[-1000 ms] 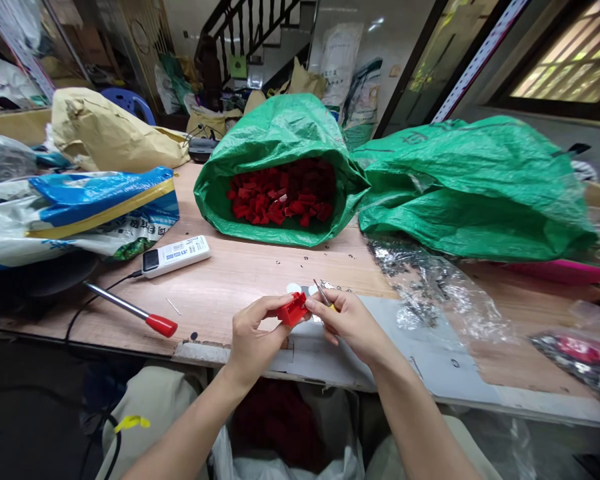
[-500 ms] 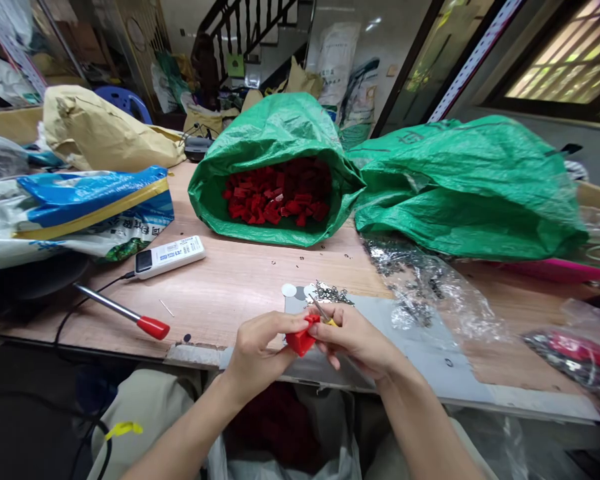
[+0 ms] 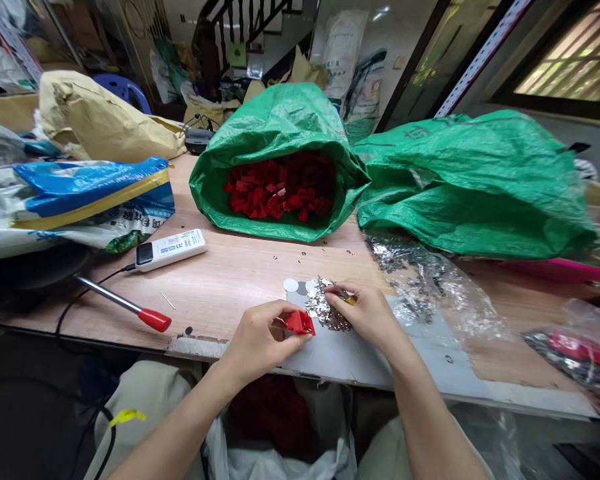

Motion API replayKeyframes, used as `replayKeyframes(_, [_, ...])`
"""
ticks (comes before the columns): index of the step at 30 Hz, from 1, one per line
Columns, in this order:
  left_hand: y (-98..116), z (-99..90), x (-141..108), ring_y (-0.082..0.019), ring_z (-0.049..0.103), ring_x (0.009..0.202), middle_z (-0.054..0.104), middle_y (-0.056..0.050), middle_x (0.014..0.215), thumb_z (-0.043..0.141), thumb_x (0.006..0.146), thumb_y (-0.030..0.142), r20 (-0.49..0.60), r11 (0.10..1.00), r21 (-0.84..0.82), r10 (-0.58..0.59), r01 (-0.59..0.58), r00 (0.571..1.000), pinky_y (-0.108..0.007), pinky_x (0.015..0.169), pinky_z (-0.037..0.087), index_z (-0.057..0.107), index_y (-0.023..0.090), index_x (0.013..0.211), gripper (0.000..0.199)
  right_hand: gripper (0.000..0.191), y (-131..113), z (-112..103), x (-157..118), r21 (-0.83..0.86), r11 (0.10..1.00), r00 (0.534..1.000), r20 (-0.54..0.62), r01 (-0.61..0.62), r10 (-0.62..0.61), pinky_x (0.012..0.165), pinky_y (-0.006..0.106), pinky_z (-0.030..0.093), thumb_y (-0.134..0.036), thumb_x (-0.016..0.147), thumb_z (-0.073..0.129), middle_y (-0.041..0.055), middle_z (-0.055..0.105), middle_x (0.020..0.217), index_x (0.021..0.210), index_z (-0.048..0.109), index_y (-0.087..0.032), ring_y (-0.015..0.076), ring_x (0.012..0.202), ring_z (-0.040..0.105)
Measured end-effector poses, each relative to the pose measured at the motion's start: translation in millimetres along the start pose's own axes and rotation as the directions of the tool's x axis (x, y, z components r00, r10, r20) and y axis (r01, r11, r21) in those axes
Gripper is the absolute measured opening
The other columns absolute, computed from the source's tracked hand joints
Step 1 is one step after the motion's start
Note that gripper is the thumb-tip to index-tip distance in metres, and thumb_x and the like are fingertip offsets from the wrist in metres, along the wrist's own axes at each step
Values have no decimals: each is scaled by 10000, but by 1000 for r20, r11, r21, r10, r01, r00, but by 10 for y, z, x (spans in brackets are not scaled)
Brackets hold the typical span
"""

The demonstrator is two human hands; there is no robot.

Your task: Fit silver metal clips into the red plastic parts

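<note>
Between the thumb and fingers of my left hand [image 3: 263, 330] is a small red plastic part [image 3: 301, 323] with a hollow, box-like shape. My right hand [image 3: 363, 310] is at the pile of small shiny metal pieces [image 3: 325, 308], its fingertips touching or just above the pile's right side. Held in it is a slim tool with a yellow handle [image 3: 351, 300]; its exact kind is mostly hidden by the fingers. I cannot tell whether the fingertips also pinch a metal piece. The pile rests on a grey sheet [image 3: 375, 353] at the table's front edge.
A green sack [image 3: 280, 230] of red parts lies open behind my hands, beside another green sack [image 3: 470, 193]. To the right is a clear bag [image 3: 445, 293] of metal pieces. On the left are a white handheld device [image 3: 173, 250] and a red-tipped lever [image 3: 153, 319].
My right hand has moved away from the red part to the metal pile, keeping the yellow-handled tool. My left hand has shifted slightly left and turned the red part.
</note>
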State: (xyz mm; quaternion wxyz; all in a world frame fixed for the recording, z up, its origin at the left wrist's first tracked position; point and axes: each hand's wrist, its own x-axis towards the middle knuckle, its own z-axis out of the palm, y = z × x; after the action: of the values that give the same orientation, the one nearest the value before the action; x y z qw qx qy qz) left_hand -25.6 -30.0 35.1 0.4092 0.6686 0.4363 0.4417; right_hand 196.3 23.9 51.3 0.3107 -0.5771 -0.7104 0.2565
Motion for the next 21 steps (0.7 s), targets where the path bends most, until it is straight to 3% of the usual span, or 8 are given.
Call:
replayKeyframes(5, [-34,-39,2,-185,682,774,737,-27,876,716,766,172,116,963,214,143,-166,983,-297,746,547,700,220,949,190,139,-132,157,-61,-159,977,984,129,141,-121,719,319,457,-217,880,584,53,661,889,849,719,-209,209,800,636])
replayKeyframes(14, [-74,-60,7,-179,670,804,729,-22,917,716,771,161,138,961,224,135,-164,981,-282,763,510,681,213,983,221,171,-152,222,-101,-212,947,959,201,241,-199,691,296,445,-182,925,541,41,627,872,792,646,-204,193,778,608])
replayKeyframes(21, [-88,-64,-3,-178,662,789,722,-24,899,723,774,184,133,956,244,134,-163,982,-283,747,503,676,204,995,226,96,-215,275,-142,-305,930,973,170,206,-160,693,295,443,-180,898,595,43,662,916,839,666,-203,204,818,638])
